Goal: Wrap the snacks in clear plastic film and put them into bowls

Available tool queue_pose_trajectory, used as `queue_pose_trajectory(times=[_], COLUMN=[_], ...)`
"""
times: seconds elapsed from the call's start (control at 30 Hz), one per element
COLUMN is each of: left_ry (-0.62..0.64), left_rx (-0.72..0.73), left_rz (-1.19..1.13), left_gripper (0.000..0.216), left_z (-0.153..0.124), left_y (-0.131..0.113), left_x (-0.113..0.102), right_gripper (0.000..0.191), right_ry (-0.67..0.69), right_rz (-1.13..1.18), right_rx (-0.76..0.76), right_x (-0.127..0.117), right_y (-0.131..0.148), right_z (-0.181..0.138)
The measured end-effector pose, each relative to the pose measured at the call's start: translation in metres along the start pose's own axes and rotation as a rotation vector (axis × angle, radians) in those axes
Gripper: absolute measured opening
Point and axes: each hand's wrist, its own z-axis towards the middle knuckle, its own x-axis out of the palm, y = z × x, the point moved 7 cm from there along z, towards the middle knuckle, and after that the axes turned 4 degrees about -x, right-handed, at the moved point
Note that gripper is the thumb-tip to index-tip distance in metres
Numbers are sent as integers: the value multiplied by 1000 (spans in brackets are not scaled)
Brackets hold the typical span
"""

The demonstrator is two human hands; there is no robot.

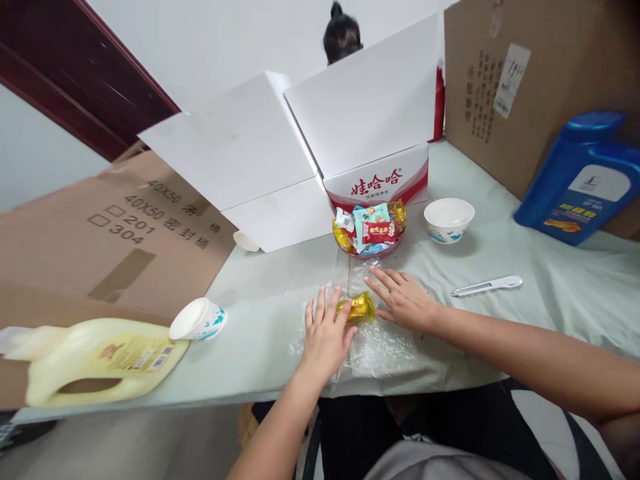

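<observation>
The left hand (327, 333) lies open and flat on the table, fingers spread, its fingertips touching a yellow wrapped candy (358, 308). The right hand (405, 300) is also open, palm down, fingers splayed, its thumb side just beside the candy's other end. Neither hand grips anything. The candy lies between the two hands on a crumpled sheet of clear plastic film (380, 350), spread on the pale green tablecloth (270, 293) near the table's front edge.

Just beyond the hands stands a glass dish of assorted wrapped sweets (371, 230), with an empty white bowl (449, 220) beside it to the right. A white pen-shaped tool (487, 286) lies right of the right hand, apart from it. Behind the dish is an open white carton with red lettering (380, 181), flaps raised, and the top of another person's head (341, 37) shows above it. To the left, a white paper cup (199, 320) lies tipped on its side next to a pale yellow jug (95, 360), also lying down. A blue jug (580, 177) leans against brown cardboard (530, 73) on the far right.

Both forearms reach in from the lower edge, with nothing lying between them and the candy.
</observation>
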Motion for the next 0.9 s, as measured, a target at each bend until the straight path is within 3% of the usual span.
queue_pose_trajectory(times=[0.13, 0.23, 0.3, 0.43, 0.53, 0.63, 0.8, 0.9], left_ry=[106, 140, 78, -193, -329, -389, -397, -325], left_rx=[-25, -17, -34, -91, -14, -27, -88, -81], left_rz=[-54, -199, -314, -380, -291, -159, -128, -92], left_gripper=[49, 39, 35, 39, 40, 40, 45, 54], left_z=[17, 25, 33, 63, 98, 139, 201, 229], left_y=[19, 37, 53, 75, 58, 33, 4, -4], left_x=[18, 21, 12, -27, -44, -42, -34, -29], right_gripper=[63, 72, 79, 80, 78, 76, 75, 74], right_ry=[2, 67, 81, 81, 71, 52, 37, 45], right_rz=[76, 122, 127, 137, 146, 160, 183, 184], right_rx=[-12, 30, 51, 51, 41, 23, -8, -6], right_x=[22, 37, 41, 42, 42, 40, 33, 32], right_y=[-11, -19, -22, -24, -25, -26, -26, -27], right_z=[-4, -7, -7, -6, -6, -6, -7, -6])
